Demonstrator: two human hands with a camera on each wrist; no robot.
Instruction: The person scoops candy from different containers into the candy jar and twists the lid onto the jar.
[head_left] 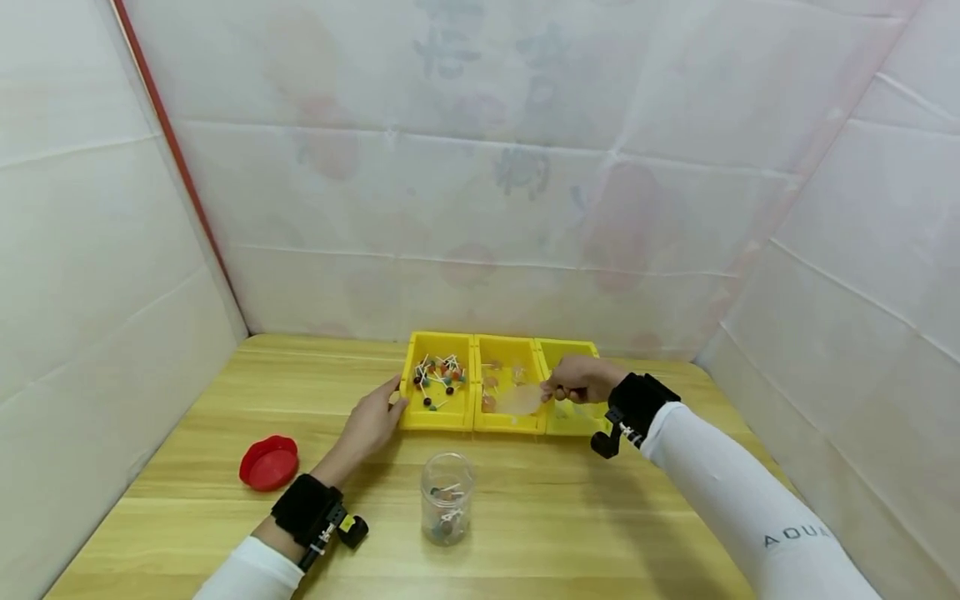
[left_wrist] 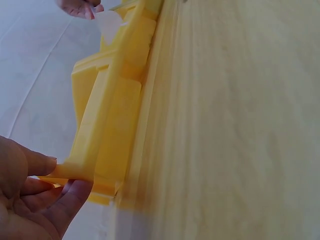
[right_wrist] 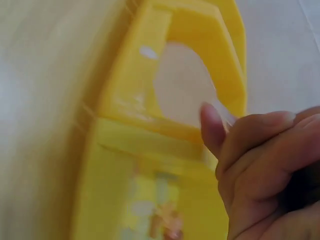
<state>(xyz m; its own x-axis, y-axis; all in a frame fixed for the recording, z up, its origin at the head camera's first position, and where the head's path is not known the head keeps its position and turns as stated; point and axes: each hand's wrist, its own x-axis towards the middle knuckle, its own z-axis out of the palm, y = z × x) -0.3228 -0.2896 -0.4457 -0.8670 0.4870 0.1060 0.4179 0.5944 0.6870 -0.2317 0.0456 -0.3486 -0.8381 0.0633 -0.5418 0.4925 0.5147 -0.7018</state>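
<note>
My left hand (head_left: 377,417) pinches the left wall of a yellow three-part bin (head_left: 474,421), thumb over the rim and fingers beneath it in the left wrist view. My right hand (head_left: 581,379) grips the handle of a translucent white scoop (head_left: 519,399), whose broad end is over the middle compartment. Several small pale-orange pieces (head_left: 490,381) lie in that compartment. The left one holds many small coloured balls on white sticks (head_left: 441,375). In the right wrist view, the scoop (right_wrist: 182,82) overlaps the compartment; blurred small pieces (right_wrist: 169,220) show in the neighbouring one.
A clear jar (head_left: 447,508) with several stick-and-ball pieces inside stands open in front of the bin. To the left lies a red scalloped lid (head_left: 269,463) on the wooden table (head_left: 525,533). White sheeting (head_left: 450,208) encloses the back and sides.
</note>
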